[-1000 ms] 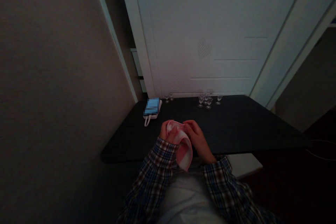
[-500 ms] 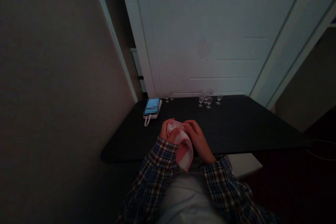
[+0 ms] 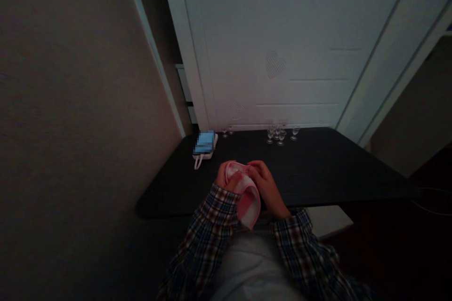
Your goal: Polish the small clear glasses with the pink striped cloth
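A pink-and-white cloth (image 3: 249,202) with a pink trimmed edge is bunched up between my hands, in front of the table's near edge. My left hand (image 3: 227,176) is wrapped around its left side, with the thumb lying over the folds. At the upper right of the cloth my right hand (image 3: 263,181) is closed, its fingertips pinching the fabric. Whether something small sits inside the folds by those fingertips I cannot make out. The lower part of the cloth hangs down in an open curl.
On the dark table (image 3: 318,169), several small stemmed glasses (image 3: 281,137) stand at the back, with one glass (image 3: 294,133) at their right. More small glasses (image 3: 225,132) are farther left. A white case (image 3: 208,155) carries a blurred screen. Behind rises a white panel (image 3: 300,33).
Almost nothing differs. Both hands stay on the cloth, with only a slight shift of the fingers and folds.
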### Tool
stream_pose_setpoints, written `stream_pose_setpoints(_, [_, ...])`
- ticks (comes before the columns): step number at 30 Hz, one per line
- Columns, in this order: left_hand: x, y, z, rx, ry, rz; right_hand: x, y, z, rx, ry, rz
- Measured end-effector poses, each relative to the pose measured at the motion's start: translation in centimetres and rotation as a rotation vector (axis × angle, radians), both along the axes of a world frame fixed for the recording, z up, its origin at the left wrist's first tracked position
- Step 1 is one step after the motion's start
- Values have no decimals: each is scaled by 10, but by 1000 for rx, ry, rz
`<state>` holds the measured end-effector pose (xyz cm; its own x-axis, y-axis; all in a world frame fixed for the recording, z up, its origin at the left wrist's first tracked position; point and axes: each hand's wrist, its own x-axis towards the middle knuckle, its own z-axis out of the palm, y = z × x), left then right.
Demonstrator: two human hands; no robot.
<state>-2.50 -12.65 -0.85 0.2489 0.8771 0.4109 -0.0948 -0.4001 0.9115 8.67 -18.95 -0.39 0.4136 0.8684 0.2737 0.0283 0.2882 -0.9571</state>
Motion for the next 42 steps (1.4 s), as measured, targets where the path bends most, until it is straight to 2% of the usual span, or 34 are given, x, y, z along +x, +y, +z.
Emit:
stream_pose_setpoints(8, [0,-4,4,-28,-31,-40,-1,-4,6,-22,-20,-17])
stream_pose_setpoints(15, [-1,-4,8,79,22,-3,-1,-4,6,-15,53,-4])
stream_pose_setpoints(21, [0,-4,6,-4,-2,-37,1,-3,5,-24,84,2])
stream_pose_setpoints(26, [1,-4,4,-57,-33,-72,1,0,1,35,65,-5])
stream_pose_setpoints(42, [0,-6,6,-40,9,-62,0,-2,5,24,33,-48])
